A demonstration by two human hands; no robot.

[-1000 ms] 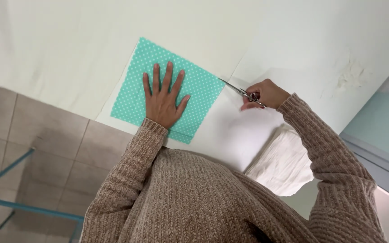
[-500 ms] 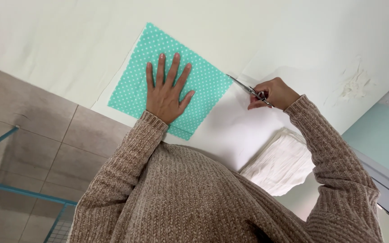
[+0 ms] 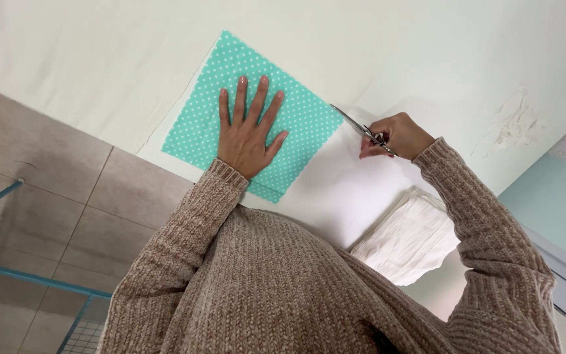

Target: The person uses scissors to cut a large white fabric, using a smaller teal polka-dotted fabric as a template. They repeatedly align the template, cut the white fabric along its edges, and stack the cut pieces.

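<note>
On the counter (image 3: 99, 59) lies a dotted cloth (image 3: 309, 115) on top of a larger plain sheet (image 3: 355, 196). The left hand (image 3: 249, 128) rests flat on the cloth. Just to its right, at the cloth's edge, the right hand (image 3: 397, 134) holds scissors (image 3: 361, 129), blades touching that edge. A folded stack of fabric (image 3: 411, 239) sits nearer the person, below the right arm. Floor tiles (image 3: 54, 190) lie left of the counter.

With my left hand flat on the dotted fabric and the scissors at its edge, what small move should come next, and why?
Probably close the scissors in a short snip along the edge of the teal dotted fabric. The blade tips sit right at that edge, the right hand grips the handles, and the left hand lies flat with fingers spread, pinning the fabric to the white sheet clear of the blades.
</note>
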